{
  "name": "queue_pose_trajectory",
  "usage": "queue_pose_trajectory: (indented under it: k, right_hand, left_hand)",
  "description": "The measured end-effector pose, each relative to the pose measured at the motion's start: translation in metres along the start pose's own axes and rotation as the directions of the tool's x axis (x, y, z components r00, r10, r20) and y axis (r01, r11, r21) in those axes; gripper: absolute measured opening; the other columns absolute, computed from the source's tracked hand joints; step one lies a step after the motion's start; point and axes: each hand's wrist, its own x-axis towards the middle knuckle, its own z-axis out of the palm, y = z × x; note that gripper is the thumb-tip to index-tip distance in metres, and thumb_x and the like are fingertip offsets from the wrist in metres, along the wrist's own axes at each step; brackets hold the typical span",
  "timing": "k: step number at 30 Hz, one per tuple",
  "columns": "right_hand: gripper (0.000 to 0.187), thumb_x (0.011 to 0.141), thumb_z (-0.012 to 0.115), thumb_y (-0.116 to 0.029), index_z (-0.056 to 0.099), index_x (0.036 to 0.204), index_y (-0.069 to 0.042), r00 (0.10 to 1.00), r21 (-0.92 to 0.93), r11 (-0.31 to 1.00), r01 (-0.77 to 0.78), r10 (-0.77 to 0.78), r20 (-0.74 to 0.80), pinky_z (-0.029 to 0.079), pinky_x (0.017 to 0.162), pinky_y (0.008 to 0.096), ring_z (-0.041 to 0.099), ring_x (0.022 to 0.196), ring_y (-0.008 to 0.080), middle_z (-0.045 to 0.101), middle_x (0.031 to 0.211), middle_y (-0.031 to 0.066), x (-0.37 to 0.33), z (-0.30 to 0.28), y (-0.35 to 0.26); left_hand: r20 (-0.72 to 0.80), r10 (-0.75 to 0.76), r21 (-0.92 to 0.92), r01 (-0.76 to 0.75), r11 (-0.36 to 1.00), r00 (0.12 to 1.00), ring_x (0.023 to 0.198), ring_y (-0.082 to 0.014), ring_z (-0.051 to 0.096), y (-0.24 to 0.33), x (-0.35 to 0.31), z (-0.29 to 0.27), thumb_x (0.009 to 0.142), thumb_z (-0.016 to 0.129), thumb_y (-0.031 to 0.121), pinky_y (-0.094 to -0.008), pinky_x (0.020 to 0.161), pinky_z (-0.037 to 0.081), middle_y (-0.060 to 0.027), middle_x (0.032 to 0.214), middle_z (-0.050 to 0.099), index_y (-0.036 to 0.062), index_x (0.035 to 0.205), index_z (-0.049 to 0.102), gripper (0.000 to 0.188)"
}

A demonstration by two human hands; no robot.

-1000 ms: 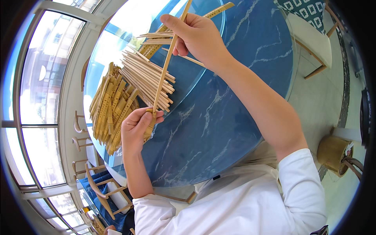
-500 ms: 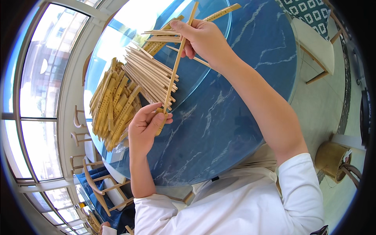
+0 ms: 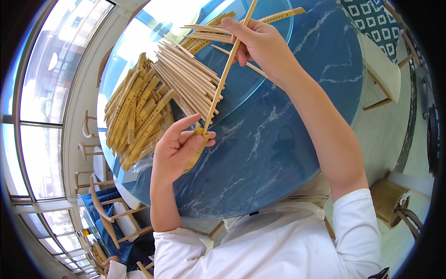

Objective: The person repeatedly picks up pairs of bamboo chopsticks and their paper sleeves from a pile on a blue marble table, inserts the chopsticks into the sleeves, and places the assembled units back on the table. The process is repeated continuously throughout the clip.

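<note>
My left hand (image 3: 177, 151) pinches a yellow-tan printed chopstick sleeve (image 3: 195, 157) between thumb and fingers, its index finger raised. Above it, my right hand (image 3: 260, 44) grips a long pale wooden chopstick (image 3: 225, 74), possibly a pair lying together. The stick slants down, and its lower end meets the sleeve's upper end at my left fingertips; whether it is inside is hard to tell. Beyond my hands lies a bundle of bare chopsticks (image 3: 183, 79). Left of that is a heap of yellow-tan sleeves (image 3: 137, 111).
More sleeves (image 3: 281, 15) and loose chopsticks (image 3: 204, 35) lie at the far side on a clear glass turntable (image 3: 278, 56). The round blue marbled table (image 3: 260, 153) carries all this. A white chair (image 3: 383, 69) stands at the right, and wooden chairs (image 3: 114, 214) at the lower left.
The view has shifted, so the table and piles sit slightly differently. My left index finger has lifted a little from the sleeve. Both hands keep their grips.
</note>
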Motion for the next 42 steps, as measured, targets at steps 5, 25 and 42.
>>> queue_pose_trajectory:
  k: [5, 25, 42]
  right_hand:
    - [0.042, 0.106, 0.062, -0.046, 0.064, 0.092, -0.007, 0.999, -0.005, 1.0, -0.021, 0.021, 0.045, 0.053, 0.063, 0.0215, 0.062, 0.058, 0.0086, 0.064, 0.068, 0.0038, 0.0, 0.002, 0.0]
    - [0.031, 0.112, 0.052, -0.032, 0.064, 0.112, -0.004, 0.813, 0.054, 0.955, -0.292, 0.218, 0.54, 0.063, 0.079, 0.0319, 0.076, 0.097, 0.0197, 0.074, 0.102, 0.0109, -0.002, -0.005, -0.007]
    - [0.031, 0.112, 0.054, -0.029, 0.068, 0.114, -0.001, 0.659, -0.104, 0.941, -0.323, 0.302, 0.689, 0.063, 0.083, 0.0334, 0.073, 0.1, 0.019, 0.071, 0.107, 0.0097, -0.037, 0.047, -0.001]
  left_hand:
    - [-0.088, -0.005, -0.056, 0.0, 0.998, 0.996, 0.106, -0.0271, 0.076, -0.001, 0.002, -0.005, 0.104, 0.059, -0.003, -0.0388, 0.094, 0.063, -0.02, 0.108, 0.076, -0.0023, 0.145, 0.054, 0.041]
    - [-0.049, -0.148, -0.202, 0.135, 0.97, 0.988, 0.105, -0.0238, 0.076, 0.013, 0.001, -0.021, 0.105, 0.062, 0.005, -0.0336, 0.094, 0.062, -0.0176, 0.109, 0.076, -0.0004, 0.147, 0.057, 0.042]
    - [-0.046, -0.028, -0.101, 0.023, 0.995, 0.999, 0.105, -0.0216, 0.075, 0.009, -0.001, -0.015, 0.106, 0.061, 0.006, -0.0312, 0.093, 0.06, -0.0146, 0.114, 0.076, 0.0012, 0.148, 0.056, 0.042]
